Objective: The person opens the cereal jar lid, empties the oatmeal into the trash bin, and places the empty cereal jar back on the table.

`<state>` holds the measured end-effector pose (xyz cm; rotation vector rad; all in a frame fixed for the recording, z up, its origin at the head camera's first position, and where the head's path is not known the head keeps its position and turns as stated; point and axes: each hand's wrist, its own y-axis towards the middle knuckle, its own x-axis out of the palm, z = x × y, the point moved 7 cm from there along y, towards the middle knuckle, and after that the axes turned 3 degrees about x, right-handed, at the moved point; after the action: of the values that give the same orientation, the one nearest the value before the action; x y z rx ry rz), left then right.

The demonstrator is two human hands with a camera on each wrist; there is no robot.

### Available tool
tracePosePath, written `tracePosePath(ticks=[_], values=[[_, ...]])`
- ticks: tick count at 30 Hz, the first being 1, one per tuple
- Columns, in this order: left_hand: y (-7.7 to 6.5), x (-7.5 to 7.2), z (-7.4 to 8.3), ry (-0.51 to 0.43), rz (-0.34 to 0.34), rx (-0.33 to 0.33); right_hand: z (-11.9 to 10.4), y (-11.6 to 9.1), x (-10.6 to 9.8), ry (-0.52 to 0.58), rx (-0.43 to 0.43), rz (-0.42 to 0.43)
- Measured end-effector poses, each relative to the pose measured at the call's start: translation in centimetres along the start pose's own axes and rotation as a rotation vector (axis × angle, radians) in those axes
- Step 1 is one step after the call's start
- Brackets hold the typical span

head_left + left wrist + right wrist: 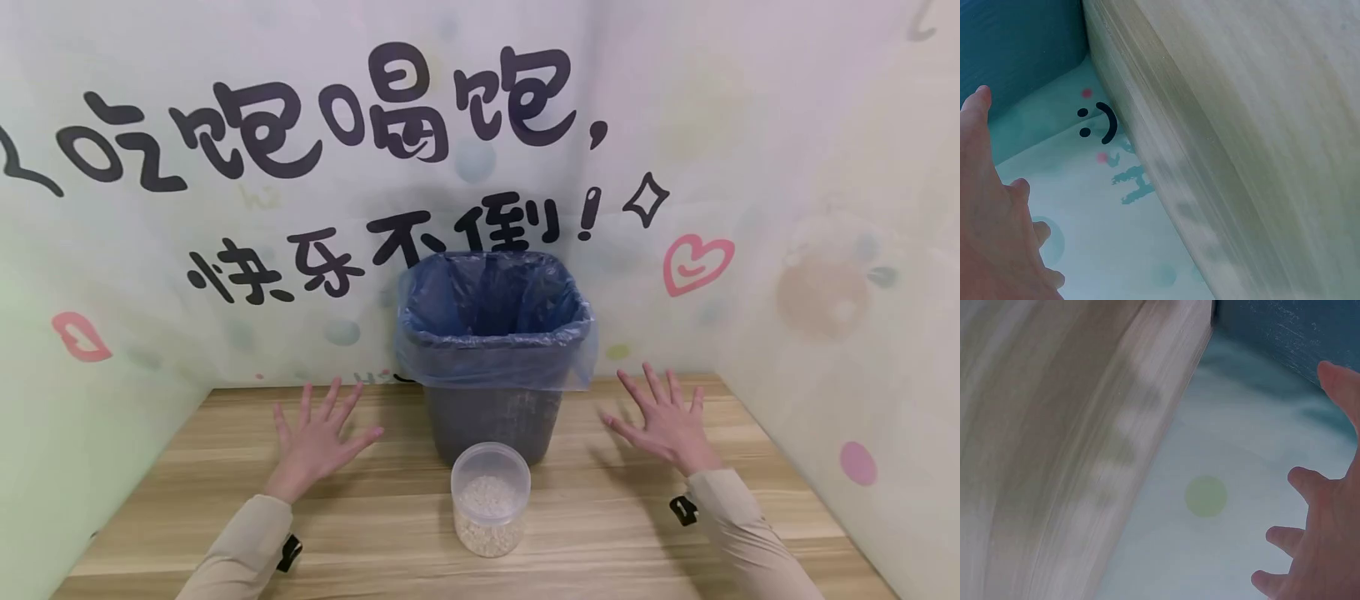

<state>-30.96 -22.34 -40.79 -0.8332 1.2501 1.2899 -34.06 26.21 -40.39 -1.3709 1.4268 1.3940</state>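
Observation:
My left hand point(315, 446) is spread over the left part of the table, fingers straight and apart, holding nothing. On the other side, my right hand point(670, 427) is spread the same way with nothing in it. Between them stands a dark grey trash can point(491, 417), upright, with a translucent blue trash bag point(495, 362) folded over its rim. In front of the can is a clear round plastic tub point(491, 500), partly filled with pale grains or flakes. In the wrist views, the left hand point(997, 212) and right hand point(1329, 519) show extended fingers, apart from the can.
The wood-grain table point(360, 533) meets a white printed cloth wall point(315, 208) at its back edge, close behind the can. More cloth rises along the left and right sides. Black bands with small devices show near both cuffs.

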Motion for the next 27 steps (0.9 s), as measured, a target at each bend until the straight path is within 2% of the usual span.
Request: tracePosePath(ticks=[5, 11, 13, 18, 24, 27], values=[[-0.3, -0.2, 0.8, 0.005, 0.008, 0.025, -0.4, -0.3, -0.1, 0.027, -0.035, 0.017], [-1.2, 0.0, 2.9, 0.042, 0.028, 0.096, -2.3, -1.7, -1.0, 0.109, -0.189, 0.069], [-1.7, 0.1, 3.9, 0.010, 0.021, 0.127, -3.1, -2.3, -1.2, 0.148, -0.227, 0.071], [-3.1, 0.3, 6.7, -0.083, -0.013, 0.227, -5.2, -3.6, -1.3, 0.266, -0.314, 0.012], [-4.5, 0.7, 9.4, -0.162, -0.012, 0.387, -7.5, -4.8, -0.8, 0.286, -0.426, -0.025], [-4.9, 1.1, 10.4, -0.242, -0.026, 0.433, -8.2, -5.3, -0.4, 0.299, -0.456, -0.051]])
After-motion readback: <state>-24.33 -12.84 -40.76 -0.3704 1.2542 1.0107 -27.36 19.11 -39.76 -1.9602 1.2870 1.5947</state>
